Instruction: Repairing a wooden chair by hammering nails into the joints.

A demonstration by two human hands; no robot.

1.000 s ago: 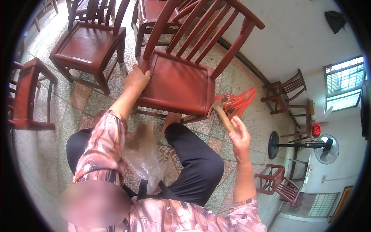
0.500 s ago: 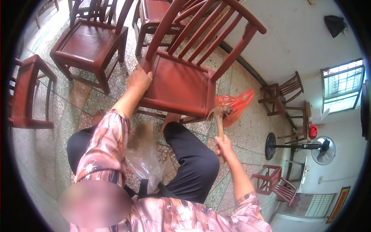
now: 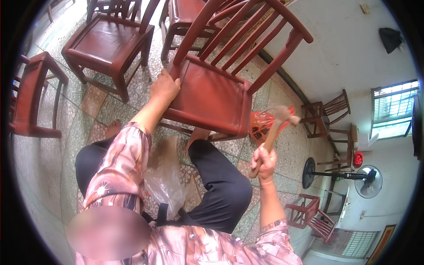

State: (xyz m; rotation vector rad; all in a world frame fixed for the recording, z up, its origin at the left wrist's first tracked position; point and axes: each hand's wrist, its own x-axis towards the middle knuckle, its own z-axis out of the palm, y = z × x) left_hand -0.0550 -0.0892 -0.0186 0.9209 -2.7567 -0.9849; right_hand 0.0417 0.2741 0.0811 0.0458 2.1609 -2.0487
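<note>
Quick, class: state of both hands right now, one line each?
Left hand: closed, holding the nearest reddish-brown chair by the seat's side edge.
Right hand: closed around the wooden handle of a hammer.

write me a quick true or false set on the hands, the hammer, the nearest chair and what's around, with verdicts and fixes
1. The right hand grips a hammer by its handle. True.
2. The hammer's head rests on the nearest chair. False: it is apart from the chair, off to the right.
3. The left hand touches that chair beside its seat. True.
4. The standing fan shows left of the chair. False: the standing fan shows to its right.
</note>
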